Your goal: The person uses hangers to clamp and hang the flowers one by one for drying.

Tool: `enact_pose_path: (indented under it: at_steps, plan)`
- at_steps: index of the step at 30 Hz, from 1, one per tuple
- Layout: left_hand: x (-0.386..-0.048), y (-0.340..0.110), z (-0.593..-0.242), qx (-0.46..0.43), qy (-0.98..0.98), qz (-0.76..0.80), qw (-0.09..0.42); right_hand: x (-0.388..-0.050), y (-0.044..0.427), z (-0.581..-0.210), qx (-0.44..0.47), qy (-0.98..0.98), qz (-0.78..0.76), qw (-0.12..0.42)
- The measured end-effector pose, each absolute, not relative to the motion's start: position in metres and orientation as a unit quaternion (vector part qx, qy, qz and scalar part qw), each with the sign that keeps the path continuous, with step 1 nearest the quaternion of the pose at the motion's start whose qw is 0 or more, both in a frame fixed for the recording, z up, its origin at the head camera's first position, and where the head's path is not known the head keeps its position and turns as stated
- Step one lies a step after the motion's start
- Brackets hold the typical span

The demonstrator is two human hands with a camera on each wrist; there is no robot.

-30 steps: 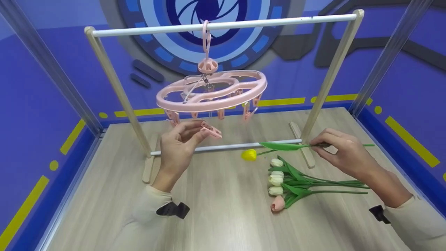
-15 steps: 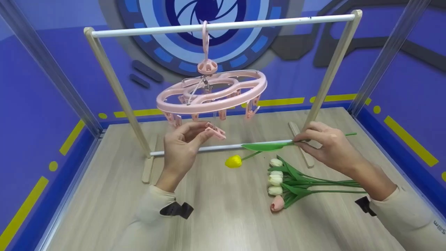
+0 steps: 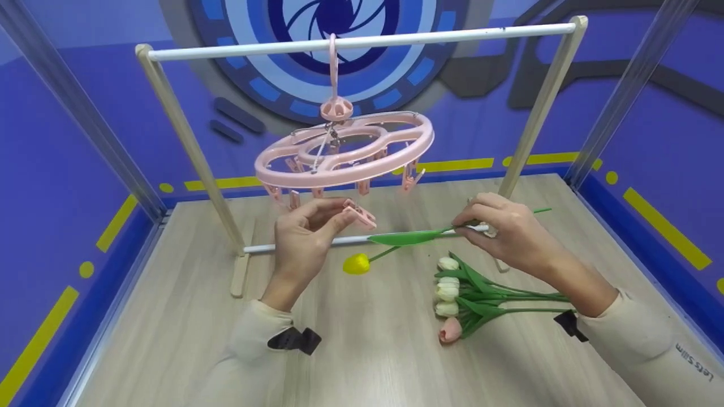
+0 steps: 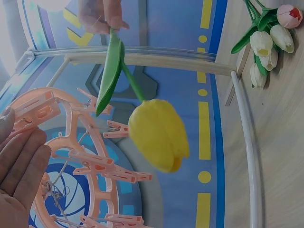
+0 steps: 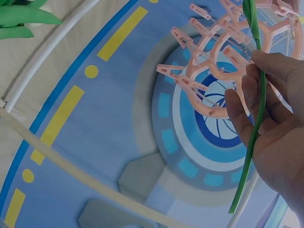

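Under the front edge of the pink round clip hanger (image 3: 345, 175), the left hand (image 3: 300, 243) pinches a pink clip (image 3: 360, 215) between thumb and fingers; the same clip (image 4: 37, 111) shows large in the left wrist view. To its right, the right hand (image 3: 509, 234) pinches the green stem of a yellow tulip (image 3: 357, 263). The tulip's head points left and sits just below the clip, apart from it, with its leaf (image 3: 407, 238) stretched towards the left hand. In the right wrist view the stem (image 5: 256, 118) crosses the right hand's palm (image 5: 280, 156).
The hanger hooks over the white top bar (image 3: 430, 39) of a wooden-legged rack (image 3: 186, 135). Several white tulips (image 3: 447, 292) and a pink one (image 3: 450, 330) lie on the table (image 3: 362, 362) at the right. More clips dangle from the hanger, and a white lower bar (image 3: 260, 248) runs behind the hands.
The right hand has carried the yellow tulip leftwards, closer to the left hand. The left hand has shifted slightly right with the clip, and the hanger has turned a little.
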State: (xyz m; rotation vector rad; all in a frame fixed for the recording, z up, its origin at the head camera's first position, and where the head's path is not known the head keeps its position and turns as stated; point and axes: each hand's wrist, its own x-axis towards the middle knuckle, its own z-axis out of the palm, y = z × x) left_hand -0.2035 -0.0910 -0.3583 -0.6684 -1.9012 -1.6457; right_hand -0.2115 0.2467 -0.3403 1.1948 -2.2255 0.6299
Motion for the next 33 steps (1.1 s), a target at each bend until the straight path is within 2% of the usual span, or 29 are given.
enact_pose_path:
  at_steps: [33]
  plan:
    - [-0.206, -0.068, -0.354, -0.281, -0.693, -0.612, 0.258, -0.217, 0.198, -0.327, 0.483, -0.803, 0.265, 0.228]
